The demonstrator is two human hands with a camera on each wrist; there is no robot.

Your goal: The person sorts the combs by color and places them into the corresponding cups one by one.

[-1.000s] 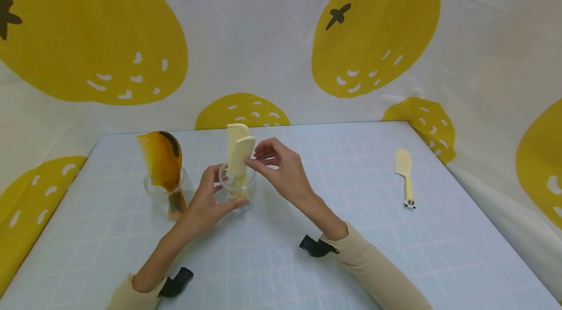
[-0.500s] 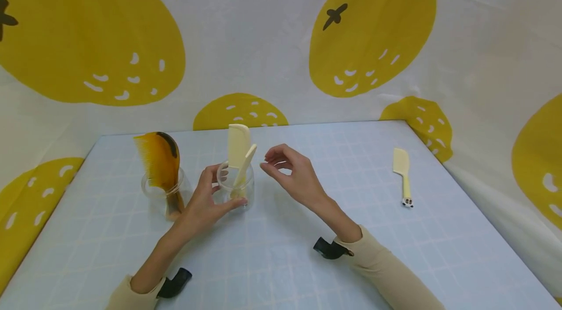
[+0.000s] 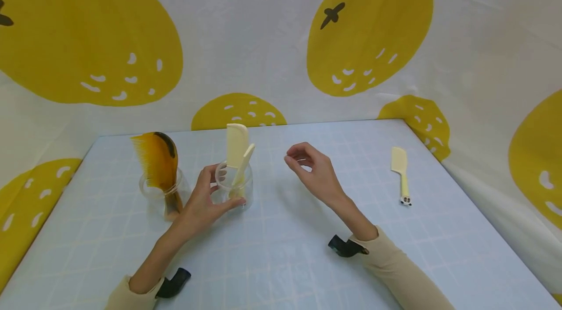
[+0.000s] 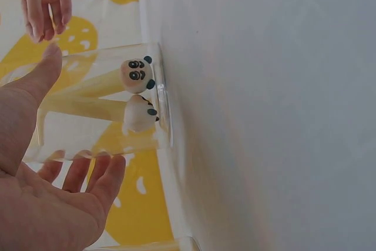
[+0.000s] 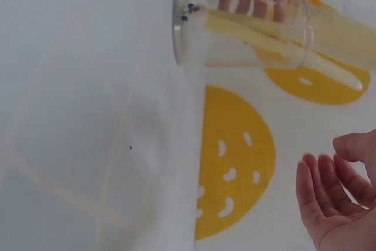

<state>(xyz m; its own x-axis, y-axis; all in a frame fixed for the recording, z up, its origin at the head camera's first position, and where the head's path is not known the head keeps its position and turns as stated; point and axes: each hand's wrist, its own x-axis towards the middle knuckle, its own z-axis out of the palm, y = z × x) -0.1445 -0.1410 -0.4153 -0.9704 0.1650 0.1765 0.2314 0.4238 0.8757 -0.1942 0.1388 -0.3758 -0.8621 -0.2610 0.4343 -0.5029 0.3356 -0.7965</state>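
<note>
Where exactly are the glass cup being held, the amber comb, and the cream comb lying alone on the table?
glass cup (image 3: 246,192), head view, on its clear side wall right of the fingers.
amber comb (image 3: 159,160), head view, on the middle of its broad back.
cream comb lying alone (image 3: 399,160), head view, on its flat toothed end.

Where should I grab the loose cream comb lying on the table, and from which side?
Take the cream comb by its thin handle, just above the little panda end, coming from above with the right hand, which is empty. It lies flat on the table with space all round, and the narrow handle suits a two-finger pinch across it.
</note>
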